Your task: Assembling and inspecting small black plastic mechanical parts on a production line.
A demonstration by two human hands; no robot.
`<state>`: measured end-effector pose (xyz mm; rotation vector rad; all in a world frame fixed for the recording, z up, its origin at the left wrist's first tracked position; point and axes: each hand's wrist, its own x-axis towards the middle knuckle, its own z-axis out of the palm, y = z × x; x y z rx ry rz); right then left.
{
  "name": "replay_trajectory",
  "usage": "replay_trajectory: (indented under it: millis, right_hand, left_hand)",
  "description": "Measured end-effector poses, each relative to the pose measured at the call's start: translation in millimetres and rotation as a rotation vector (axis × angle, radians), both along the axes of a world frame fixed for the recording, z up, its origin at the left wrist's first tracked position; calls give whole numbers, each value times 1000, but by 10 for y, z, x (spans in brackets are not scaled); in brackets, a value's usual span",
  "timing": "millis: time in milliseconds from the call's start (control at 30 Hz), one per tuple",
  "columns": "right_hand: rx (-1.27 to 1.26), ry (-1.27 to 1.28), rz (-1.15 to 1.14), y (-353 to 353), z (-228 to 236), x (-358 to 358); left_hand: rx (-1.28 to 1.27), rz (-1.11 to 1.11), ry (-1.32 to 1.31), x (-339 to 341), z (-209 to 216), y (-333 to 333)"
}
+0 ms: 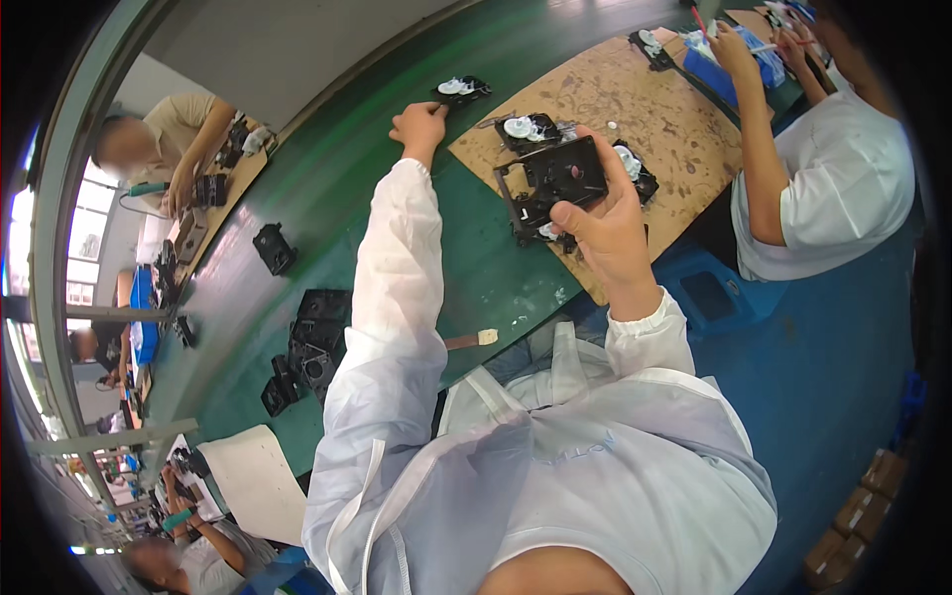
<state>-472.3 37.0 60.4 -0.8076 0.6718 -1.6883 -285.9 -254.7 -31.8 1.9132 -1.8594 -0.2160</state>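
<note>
My left hand is stretched forward over the green bench, its fingers curled and closed at the near edge of a black gear assembly with white gears on top. My right hand grips a black plastic housing between thumb and fingers, raised above the brown board. The housing is tilted and has an open frame at its left end. Behind and below it lie more black assemblies with white gears, partly hidden by the housing and my hand.
The stained brown board lies on the green bench. Several black housings sit left of my left forearm, with one farther off. A co-worker works at the right beside a blue stool. Others sit across at the left.
</note>
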Motion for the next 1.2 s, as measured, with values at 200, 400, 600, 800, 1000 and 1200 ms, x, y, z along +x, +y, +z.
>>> replay_trajectory:
  millis: [200,400,600,800,1000,1200]
  right_hand:
    - [1,11,68,0,8,6]
    - [4,-326,308,-116,-89,174]
    - [-231,152,174,-142,36,396]
    - [-261,309,137,-89,146,505]
    - [-312,673,-38,-91,129,514]
    - [-277,669,-103,-40,212,606]
  left_hand:
    - [-315,-146,111,316,375,222]
    - [-635,-215,582,569,1007,918]
    - [-627,-208,1135,530,1452,1896]
    - [-522,-318,1109,398,1534,2376]
    - [-334,-297,1116,195,1569,2630]
    - [-310,-267,1117,70,1545,2681]
